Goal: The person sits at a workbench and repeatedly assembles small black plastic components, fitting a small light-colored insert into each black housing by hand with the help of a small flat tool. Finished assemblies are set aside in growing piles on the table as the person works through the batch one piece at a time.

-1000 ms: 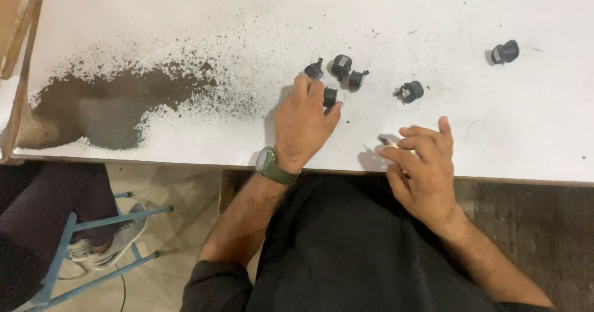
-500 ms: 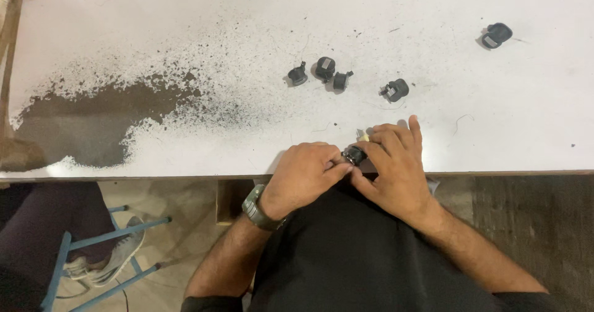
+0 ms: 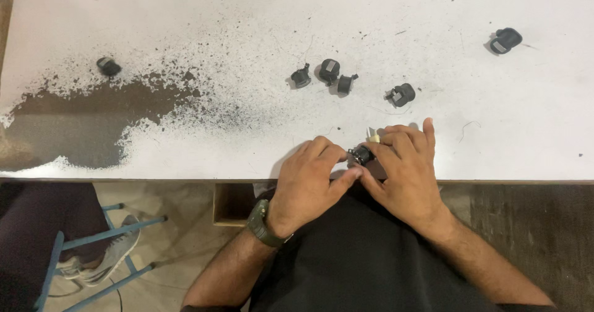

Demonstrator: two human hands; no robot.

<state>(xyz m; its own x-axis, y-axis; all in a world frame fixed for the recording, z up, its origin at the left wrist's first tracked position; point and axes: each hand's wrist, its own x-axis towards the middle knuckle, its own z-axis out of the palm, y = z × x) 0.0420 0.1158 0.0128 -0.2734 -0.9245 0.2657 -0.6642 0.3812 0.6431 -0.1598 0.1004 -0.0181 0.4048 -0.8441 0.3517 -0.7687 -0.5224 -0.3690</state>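
At the near edge of the white table (image 3: 185, 15), my left hand (image 3: 307, 185) and my right hand (image 3: 405, 173) meet around one small black part (image 3: 361, 157), fingers of both pinching it. A pale sliver sticks up by my right fingertips. A green watch sits on my left wrist. Three more small black parts (image 3: 328, 74) lie in a cluster beyond my hands, with another black part (image 3: 401, 94) to their right.
A black part (image 3: 506, 40) lies far right and one (image 3: 109, 66) far left. A worn dark patch (image 3: 93, 126) with speckling covers the table's left. Below the edge are a blue stool frame (image 3: 93, 238) and another person's shoe.
My left hand left the cluster with a black part and came back to the table edge, where both hands closed on it. The view has shifted slightly.
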